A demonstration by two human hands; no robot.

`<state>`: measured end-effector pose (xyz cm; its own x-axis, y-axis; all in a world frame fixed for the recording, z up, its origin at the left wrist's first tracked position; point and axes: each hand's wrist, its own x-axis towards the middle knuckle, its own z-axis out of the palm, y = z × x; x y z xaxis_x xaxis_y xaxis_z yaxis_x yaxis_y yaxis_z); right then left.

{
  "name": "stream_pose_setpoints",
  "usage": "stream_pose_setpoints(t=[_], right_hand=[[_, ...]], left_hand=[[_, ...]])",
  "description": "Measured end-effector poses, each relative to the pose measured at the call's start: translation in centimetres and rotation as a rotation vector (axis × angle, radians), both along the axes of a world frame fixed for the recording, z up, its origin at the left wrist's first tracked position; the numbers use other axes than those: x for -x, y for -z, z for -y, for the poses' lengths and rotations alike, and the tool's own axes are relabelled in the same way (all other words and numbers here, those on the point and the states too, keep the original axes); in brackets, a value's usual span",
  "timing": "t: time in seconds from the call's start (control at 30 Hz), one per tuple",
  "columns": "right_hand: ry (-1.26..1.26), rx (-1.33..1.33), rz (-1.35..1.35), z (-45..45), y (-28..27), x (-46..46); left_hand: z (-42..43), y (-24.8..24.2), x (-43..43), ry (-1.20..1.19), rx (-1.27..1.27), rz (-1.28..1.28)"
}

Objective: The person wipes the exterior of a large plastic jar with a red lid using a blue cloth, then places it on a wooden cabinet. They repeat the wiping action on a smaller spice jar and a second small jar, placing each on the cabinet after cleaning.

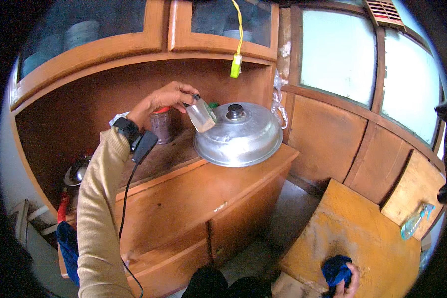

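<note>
My left hand [175,96] grips a clear jar [202,118] by its dark top and holds it tilted, beside a domed aluminium lid [242,138] with a black knob. A little pale matter shows at the jar's bottom. Behind my wrist stands a red-capped jar [161,126] with dark contents, partly hidden. At the lower right my right hand [348,281] clasps a bunched dark blue cloth [335,270] over a worn wooden table [357,223]. Part of that hand is cut off by the picture's lower edge.
The wooden cabinet [186,190] has an open shelf and glass-fronted doors above. A yellow cord with a green connector [236,66] hangs before it. A black cable [123,212] trails from my wrist. A teal-handled object [417,221] lies on a board at right. Shiny metalware [78,171] sits at left.
</note>
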<state>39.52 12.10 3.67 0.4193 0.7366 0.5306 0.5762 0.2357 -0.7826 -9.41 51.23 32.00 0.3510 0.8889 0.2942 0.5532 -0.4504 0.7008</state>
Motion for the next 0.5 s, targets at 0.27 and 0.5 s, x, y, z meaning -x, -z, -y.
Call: stream_pose_setpoints(t=[0.27, 0.5], right_hand=[[0.053, -0.167, 0.139, -0.7, 1.0, -0.4], [-0.208, -0.485, -0.61, -0.3, -2.2, 3.5]], left_hand=[[13.7, -0.4, -9.8, 0.268, -0.132, -0.194], [23.5, 2.0, -19.3, 0.485, -0.397, -0.361]])
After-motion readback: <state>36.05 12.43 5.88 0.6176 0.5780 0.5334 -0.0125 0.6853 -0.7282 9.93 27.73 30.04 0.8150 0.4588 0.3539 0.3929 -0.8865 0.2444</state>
